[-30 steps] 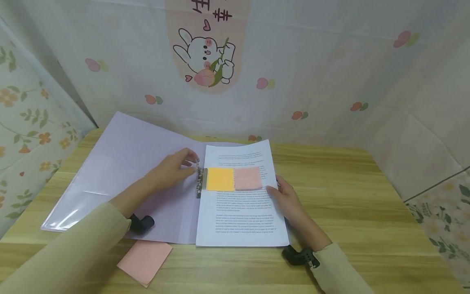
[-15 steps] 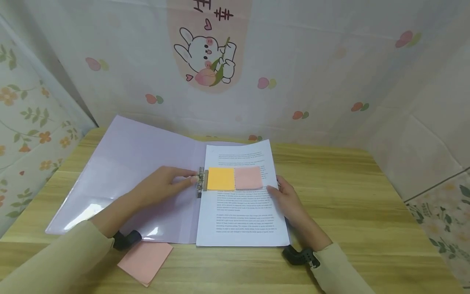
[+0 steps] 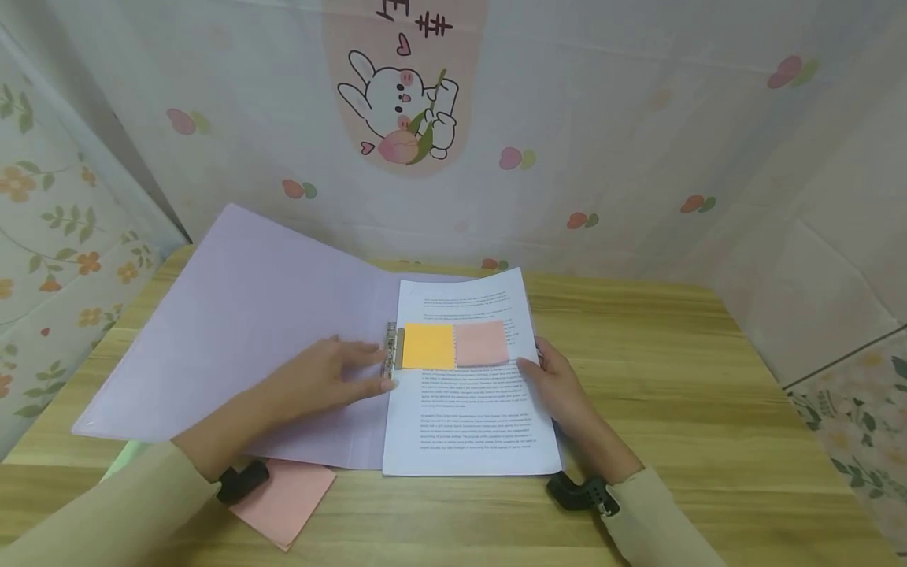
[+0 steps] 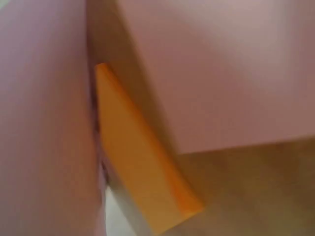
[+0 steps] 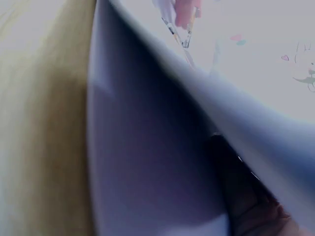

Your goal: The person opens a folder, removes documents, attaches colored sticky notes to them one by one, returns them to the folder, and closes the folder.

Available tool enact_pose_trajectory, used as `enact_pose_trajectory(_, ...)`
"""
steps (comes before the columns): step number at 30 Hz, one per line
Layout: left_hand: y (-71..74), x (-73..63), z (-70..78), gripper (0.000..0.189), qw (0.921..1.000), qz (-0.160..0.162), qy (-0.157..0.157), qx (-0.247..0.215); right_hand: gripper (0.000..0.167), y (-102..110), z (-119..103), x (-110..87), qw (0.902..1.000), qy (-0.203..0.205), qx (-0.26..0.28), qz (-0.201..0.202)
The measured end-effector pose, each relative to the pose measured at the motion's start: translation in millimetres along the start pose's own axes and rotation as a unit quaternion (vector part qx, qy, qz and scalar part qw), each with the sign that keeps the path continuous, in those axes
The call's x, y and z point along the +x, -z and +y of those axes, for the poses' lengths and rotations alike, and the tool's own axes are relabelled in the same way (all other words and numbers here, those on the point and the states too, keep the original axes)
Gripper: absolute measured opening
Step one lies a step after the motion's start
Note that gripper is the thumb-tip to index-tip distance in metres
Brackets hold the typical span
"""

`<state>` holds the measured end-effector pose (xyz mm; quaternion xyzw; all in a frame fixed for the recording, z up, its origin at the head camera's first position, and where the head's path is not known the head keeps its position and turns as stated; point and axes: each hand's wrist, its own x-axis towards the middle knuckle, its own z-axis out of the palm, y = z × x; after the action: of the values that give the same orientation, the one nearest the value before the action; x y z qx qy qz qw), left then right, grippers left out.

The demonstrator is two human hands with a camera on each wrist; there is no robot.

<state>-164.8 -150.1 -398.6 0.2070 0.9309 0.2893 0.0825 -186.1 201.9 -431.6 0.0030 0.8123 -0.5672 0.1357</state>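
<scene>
A lilac ring folder (image 3: 283, 268) lies open on the table, its left cover raised at an angle. White printed sheets (image 3: 468, 425) rest on its right side. A yellow sticky note (image 3: 428, 346) and a pink one (image 3: 482, 344) sit side by side across them. My left hand (image 3: 319, 378) reaches over the left cover, fingertips and thumb right at the metal clip (image 3: 390, 339) on the spine. The right hand (image 3: 560, 386) grips the sheets by their right edge, thumb on top; its fingers (image 5: 241, 191) show beneath them in the right wrist view.
Pink sticky notes (image 3: 290, 500) lie on the wooden table (image 3: 638, 378) below the folder. An orange sticky-note pad (image 4: 138, 152) lies by the folder's cover in the left wrist view. Something pale green (image 3: 126, 458) peeks out under the left cover. A printed curtain hangs behind.
My left hand has slid down along the clip, and a raised metal part it held at the top is down. The left cover's lower edge has lifted. The right hand has stayed put.
</scene>
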Motion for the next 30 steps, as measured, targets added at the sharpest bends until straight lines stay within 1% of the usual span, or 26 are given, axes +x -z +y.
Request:
enact_pose_trajectory(2, -1.7, -3.4, -1.5, 0.073, 0.9999, -0.012, 0.007, 0.004, 0.05, -0.5, -0.3, -0.1, 1.0, 0.001, 0.001, -0.001)
enact_pose_trajectory(4, -3.5, -6.5, -2.5, 0.075, 0.9996, -0.026, 0.003, 0.01, 0.049, -1.0, -0.3, 0.3, 1.0, 0.001, 0.0, -0.001)
enact_pose_trajectory(7, -6.7, -9.6, -3.4, 0.077, 0.9984, -0.038, -0.018, 0.039, 0.049, -1.4, 0.0, 0.9, 1.0, -0.001, -0.002, 0.001)
enact_pose_trajectory(11, -9.9, -11.2, -2.2, 0.076, 0.9943, -0.054, -0.042, 0.083, 0.049, -1.0, 0.6, 1.1, 1.0, -0.004, -0.001, 0.001)
enact_pose_trajectory(17, -11.2, -13.4, 0.8, 0.079, 0.9873, -0.078, -0.048, 0.13, 0.05, 0.2, 1.0, 1.0, 1.0, -0.002, -0.004, 0.001)
enact_pose_trajectory(22, -11.2, -14.5, 4.3, 0.081, 0.9807, -0.095, -0.044, 0.165, 0.05, 0.5, 1.0, 0.5, 1.0, 0.002, -0.005, -0.002)
enact_pose_trajectory(27, -10.0, -13.6, 7.7, 0.081, 0.9812, -0.102, -0.032, 0.16, 0.049, 0.8, 0.7, -0.2, 1.0, 0.0, -0.001, -0.004)
enact_pose_trajectory(30, -7.9, -14.9, 6.4, 0.076, 0.9833, -0.101, -0.027, 0.149, 0.049, 0.1, -0.6, -0.3, 1.0, -0.003, 0.001, -0.008)
